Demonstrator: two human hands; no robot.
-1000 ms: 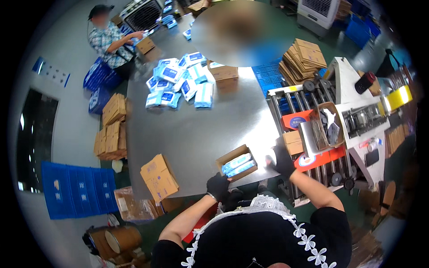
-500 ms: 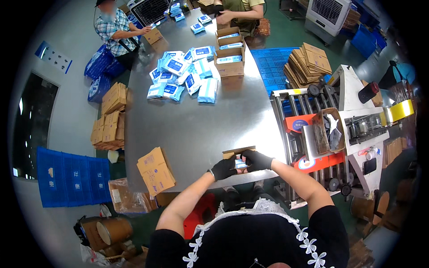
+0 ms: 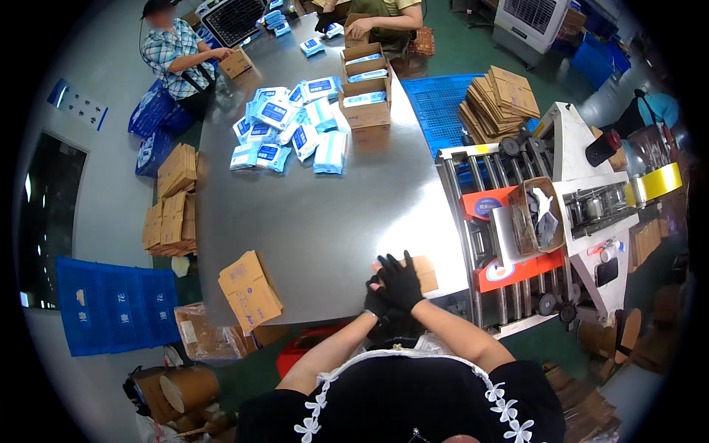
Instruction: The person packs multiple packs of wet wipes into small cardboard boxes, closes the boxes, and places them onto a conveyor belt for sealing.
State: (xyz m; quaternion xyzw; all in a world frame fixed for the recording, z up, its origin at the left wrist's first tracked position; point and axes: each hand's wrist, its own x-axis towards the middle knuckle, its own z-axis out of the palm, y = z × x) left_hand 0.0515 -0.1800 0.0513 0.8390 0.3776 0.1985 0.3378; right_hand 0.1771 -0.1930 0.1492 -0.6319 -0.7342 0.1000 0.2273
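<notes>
A small brown cardboard box [image 3: 422, 273] lies at the near edge of the metal table, its top flat and mostly covered by my hands. My right hand [image 3: 401, 283], in a black glove, rests across it with the fingers stretched out and spread. Close against it on the left is my left hand [image 3: 375, 300], also gloved, at the box's left side. Its fingers are largely hidden behind the right hand, though a bare fingertip shows. Farther up the table lie several blue and white wipes packs [image 3: 276, 114] in a pile.
Open boxes holding wipes packs [image 3: 366, 99] line the table's right side. Flattened cartons [image 3: 249, 290] lie at the near left corner. A roller machine with yellow tape [image 3: 657, 184] stands right. Two people work at the far end, one in a checked shirt [image 3: 173, 52].
The box's raised flap is down and the wipes inside no longer show. My right hand has shifted left and spread over the top; my left hand has come nearer to me.
</notes>
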